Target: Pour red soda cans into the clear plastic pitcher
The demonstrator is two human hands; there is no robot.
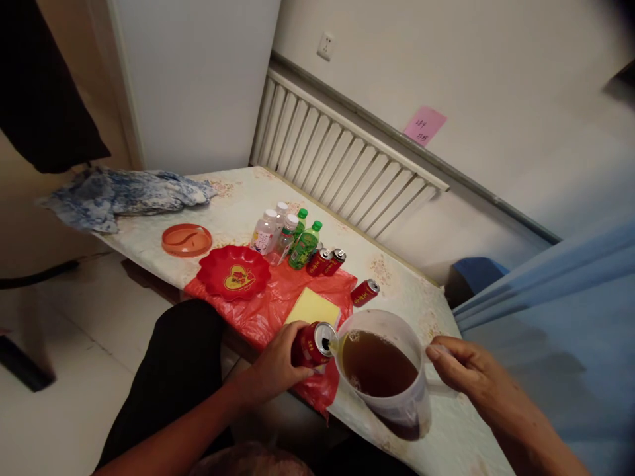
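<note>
While the left hand (278,365) holds a red can (303,348) near its top, fingers on the far side and thumb on the near side, the right hand (466,367) grips the handle of a translucent pitcher (421,399). The right fingers are closed around that handle. Between the two hands, the pitcher's spout (335,345) meets the can's opening, where a little yellowish liquid shows. From where I stand, I can't tell which way it is flowing.

As for progress, I'd judge the work to be midway: brown liquid (380,367) lies well up inside the pitcher, and the can is at its lip. How full the can is I cannot tell, so what is left stays unclear.

Just beyond the left fingertips lies a yellow pad (313,305) on red plastic sheeting (275,291). Farther out from them, a group of white-capped bottles (262,235), green bottles (304,247) and more red cans (334,263) stands close together, with a lone can (364,293) beyond the pitcher's rim. Well apart from the left fingers, past their wrist side, are a scalloped red dish (209,271) and an orange round piece (185,240) on the covered table (409,299).
</note>
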